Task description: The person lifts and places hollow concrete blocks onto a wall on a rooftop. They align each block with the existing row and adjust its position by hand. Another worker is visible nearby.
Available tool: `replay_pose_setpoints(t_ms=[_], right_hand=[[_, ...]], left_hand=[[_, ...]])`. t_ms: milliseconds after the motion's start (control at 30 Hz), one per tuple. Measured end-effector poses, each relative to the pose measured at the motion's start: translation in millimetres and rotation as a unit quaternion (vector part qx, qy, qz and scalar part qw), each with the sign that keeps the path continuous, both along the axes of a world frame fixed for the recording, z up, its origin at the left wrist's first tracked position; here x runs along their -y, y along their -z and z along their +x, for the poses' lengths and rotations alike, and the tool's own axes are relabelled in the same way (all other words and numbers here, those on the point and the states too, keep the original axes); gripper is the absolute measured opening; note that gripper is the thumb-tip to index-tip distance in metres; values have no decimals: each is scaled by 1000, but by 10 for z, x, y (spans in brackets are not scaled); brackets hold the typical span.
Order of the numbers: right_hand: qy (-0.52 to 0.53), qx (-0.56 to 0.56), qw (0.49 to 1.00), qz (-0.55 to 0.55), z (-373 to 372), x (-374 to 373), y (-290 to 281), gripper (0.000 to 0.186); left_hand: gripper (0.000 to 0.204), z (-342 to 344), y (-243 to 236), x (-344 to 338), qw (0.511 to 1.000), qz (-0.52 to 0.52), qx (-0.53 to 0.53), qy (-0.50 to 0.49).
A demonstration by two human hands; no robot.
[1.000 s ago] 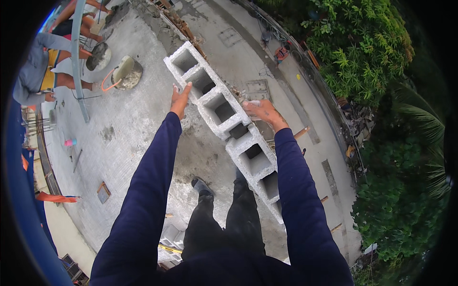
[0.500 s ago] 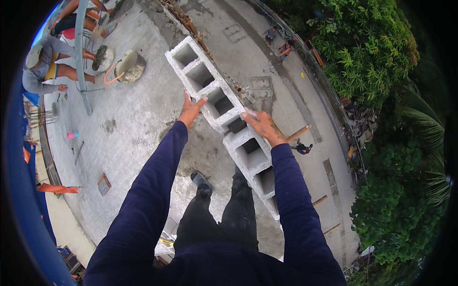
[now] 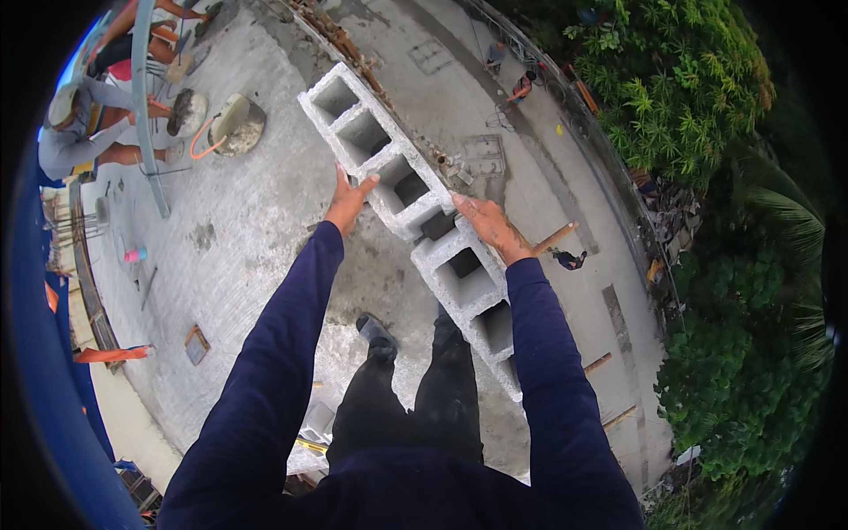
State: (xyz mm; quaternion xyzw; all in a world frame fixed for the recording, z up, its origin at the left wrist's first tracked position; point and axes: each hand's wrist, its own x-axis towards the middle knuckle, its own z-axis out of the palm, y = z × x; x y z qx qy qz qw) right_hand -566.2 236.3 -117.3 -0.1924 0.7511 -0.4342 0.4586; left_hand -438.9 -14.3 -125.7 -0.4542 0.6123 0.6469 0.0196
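Observation:
A grey hollow concrete block (image 3: 379, 157) lies with its open cells facing up, end to end with a nearer hollow block (image 3: 483, 305) along the slab edge. My left hand (image 3: 346, 205) holds the farther block by its left side, thumb on the upper rim and fingers against the face. On the opposite side, my right hand (image 3: 491, 230) grips its near end by the joint, fingers laid along the rim. My right sleeve hides part of the nearer block.
At the left a person (image 3: 75, 132) crouches beside a mortar bucket (image 3: 243, 128) and a metal post (image 3: 144, 97). The slab edge drops to a street (image 3: 565, 300) with people below. Trees (image 3: 680, 79) stand at right. A small wooden frame (image 3: 196, 344) lies on the slab.
The farther block and my right hand have shifted very slightly away from me, both hands keeping hold. At the left, the crouching person's arm has moved toward the bucket.

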Motion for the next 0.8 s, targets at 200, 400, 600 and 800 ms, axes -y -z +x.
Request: replay_pose_setpoints(t_ms=[200, 400, 600, 800], right_hand=[[29, 87, 993, -76, -76, -89, 293, 68], [41, 82, 993, -81, -99, -150, 434, 72], [87, -27, 996, 5, -57, -579, 137, 58], [26, -94, 990, 104, 422, -1192, -251, 61]], left_hand=[[106, -15, -31, -22, 1000, -11, -8, -10], [106, -22, -42, -95, 998, -38, -15, -39], [106, 152, -39, -376, 993, -69, 65, -70], [101, 685, -127, -1250, 987, 126, 96, 0]])
